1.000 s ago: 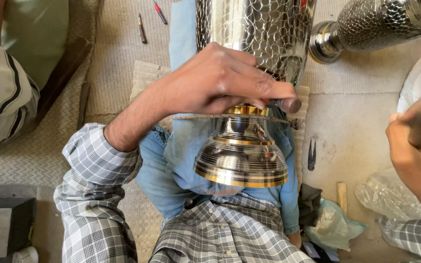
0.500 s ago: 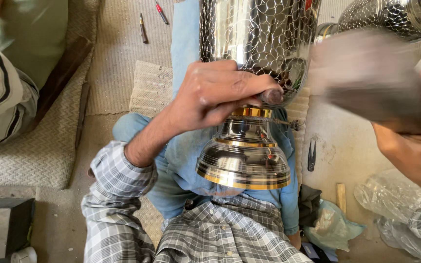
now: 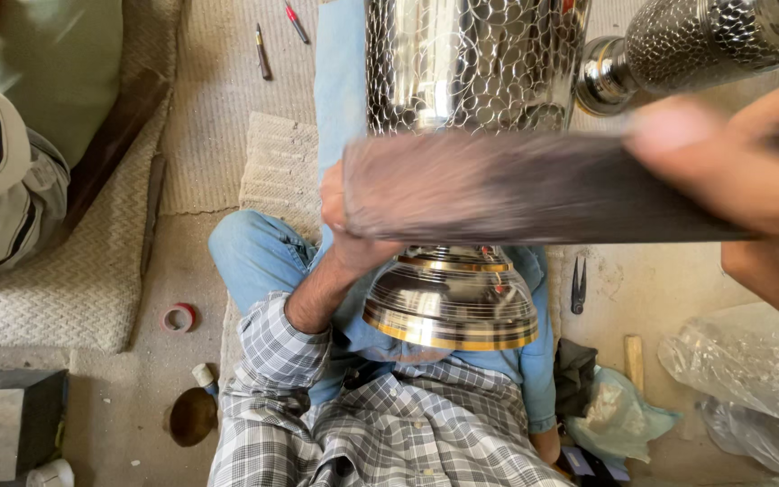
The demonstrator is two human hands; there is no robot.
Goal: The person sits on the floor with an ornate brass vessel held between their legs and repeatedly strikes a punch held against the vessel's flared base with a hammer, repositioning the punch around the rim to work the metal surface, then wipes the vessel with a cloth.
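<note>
Vase [image 3: 462, 108] lies gripped by left hand [image 3: 344, 234], right hand [image 3: 750, 180] seemingly swinging a blurred tool [image 3: 516, 189].

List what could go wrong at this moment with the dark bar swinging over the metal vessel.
1. The left hand grips the metal vessel right beneath the blurred dark bar in the right hand; a misplaced stroke could hit its fingers.
2. The vessel lies across the person's lap, held by one hand only, so a blow might roll it toward the second vessel beside it.
</note>
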